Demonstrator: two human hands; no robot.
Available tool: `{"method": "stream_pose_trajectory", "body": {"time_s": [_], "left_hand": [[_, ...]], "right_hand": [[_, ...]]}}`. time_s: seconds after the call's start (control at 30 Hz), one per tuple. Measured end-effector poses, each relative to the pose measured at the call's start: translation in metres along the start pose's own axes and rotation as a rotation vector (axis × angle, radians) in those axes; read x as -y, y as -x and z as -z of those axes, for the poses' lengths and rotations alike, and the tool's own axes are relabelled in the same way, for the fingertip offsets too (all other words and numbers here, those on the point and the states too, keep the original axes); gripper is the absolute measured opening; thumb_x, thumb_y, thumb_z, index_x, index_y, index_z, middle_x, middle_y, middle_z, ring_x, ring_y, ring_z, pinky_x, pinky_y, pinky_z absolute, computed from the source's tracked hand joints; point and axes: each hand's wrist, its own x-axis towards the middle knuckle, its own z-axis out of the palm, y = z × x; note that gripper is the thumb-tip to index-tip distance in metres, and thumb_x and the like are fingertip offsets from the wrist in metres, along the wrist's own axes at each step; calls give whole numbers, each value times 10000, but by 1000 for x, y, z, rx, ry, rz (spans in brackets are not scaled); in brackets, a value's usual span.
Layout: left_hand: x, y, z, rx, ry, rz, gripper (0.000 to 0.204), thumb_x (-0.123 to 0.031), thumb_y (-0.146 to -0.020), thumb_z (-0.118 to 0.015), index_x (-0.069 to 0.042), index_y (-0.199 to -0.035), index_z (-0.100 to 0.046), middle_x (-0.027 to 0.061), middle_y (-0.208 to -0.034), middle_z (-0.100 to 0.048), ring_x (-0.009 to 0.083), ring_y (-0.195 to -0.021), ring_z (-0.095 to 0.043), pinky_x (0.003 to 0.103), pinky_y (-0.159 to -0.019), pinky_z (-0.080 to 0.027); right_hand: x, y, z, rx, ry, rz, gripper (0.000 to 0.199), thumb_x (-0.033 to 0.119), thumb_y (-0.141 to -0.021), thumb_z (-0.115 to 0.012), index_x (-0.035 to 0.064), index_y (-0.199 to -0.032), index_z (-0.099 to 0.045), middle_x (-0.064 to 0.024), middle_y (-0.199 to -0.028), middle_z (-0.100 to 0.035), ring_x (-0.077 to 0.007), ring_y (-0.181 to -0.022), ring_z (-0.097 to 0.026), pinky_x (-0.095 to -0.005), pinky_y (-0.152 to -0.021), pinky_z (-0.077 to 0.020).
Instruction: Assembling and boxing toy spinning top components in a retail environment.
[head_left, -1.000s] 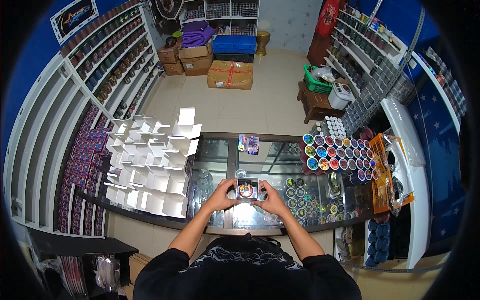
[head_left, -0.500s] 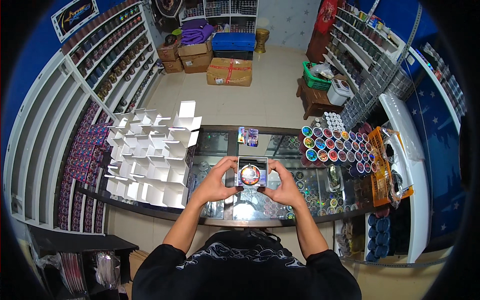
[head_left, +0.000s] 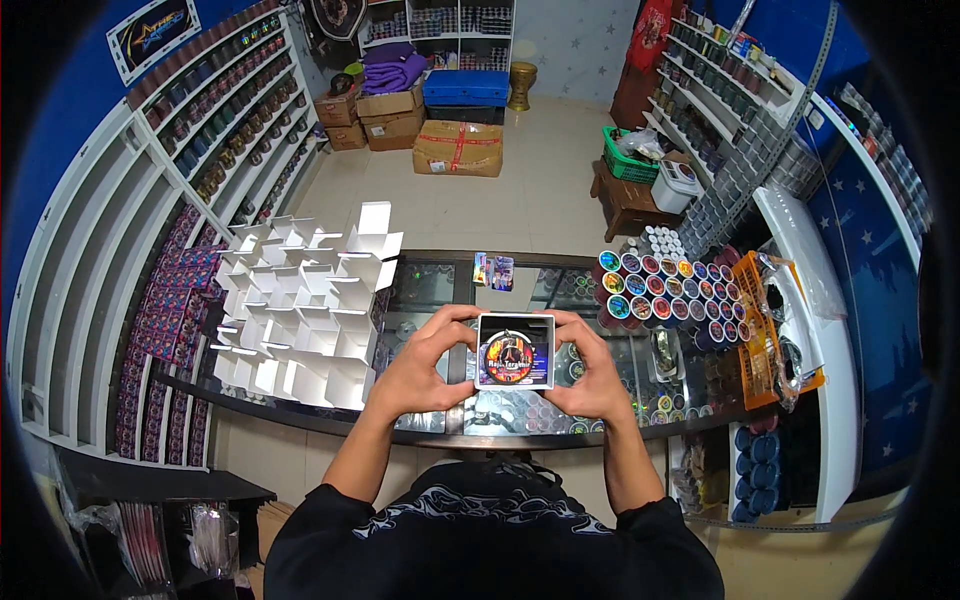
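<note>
Above the glass counter (head_left: 455, 424) I hold a small box with a white rim (head_left: 551, 350) between both hands. A round spool-like piece with a colourful printed label (head_left: 509, 358) shows inside it, against a dark interior. My left hand (head_left: 428, 365) grips the box's left side, fingers at the upper edge and thumb at the lower corner. My right hand (head_left: 592, 368) is closed on the right side in the same way. Beyond the box, a few small printed cards (head_left: 494, 272) lie on the counter.
Many open white boxes (head_left: 325, 340) stand grouped on the counter's left. To the right are rows of round-topped spools (head_left: 660, 290) and an orange basket (head_left: 752, 330). Shelves line both walls; a taped carton (head_left: 458, 150) sits on the floor beyond.
The box has come nearer to the camera and looks larger, its round label now facing up more clearly. Both hands moved with it and still hold its sides.
</note>
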Motion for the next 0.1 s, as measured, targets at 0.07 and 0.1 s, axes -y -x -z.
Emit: {"method": "stream_pose_trajectory", "body": {"time_s": [0.07,0.1], "left_hand": [[-4,1,1,3,0,-8,375,-56,-615,-716,-57,-947,-543,158,-1272,-513,345,-1159,-521,404,-964,-430],[-6,1,2,6,8,-13,365,-55,-622,-709,-54,-947,-543,158,-1278,-510,345,-1168,-518,406,-969,-428]], "right_hand": [[4,0,1,3,2,10,367,74,-612,-756,61,-872,-498,-183,-1229,-566,-318,-1196,-528,-392,-986,-397],[6,0,1,3,5,20,356,76,-622,-750,63,-876,-501,-181,-1238,-564,-321,-1197,-528,-391,-986,-397]]}}
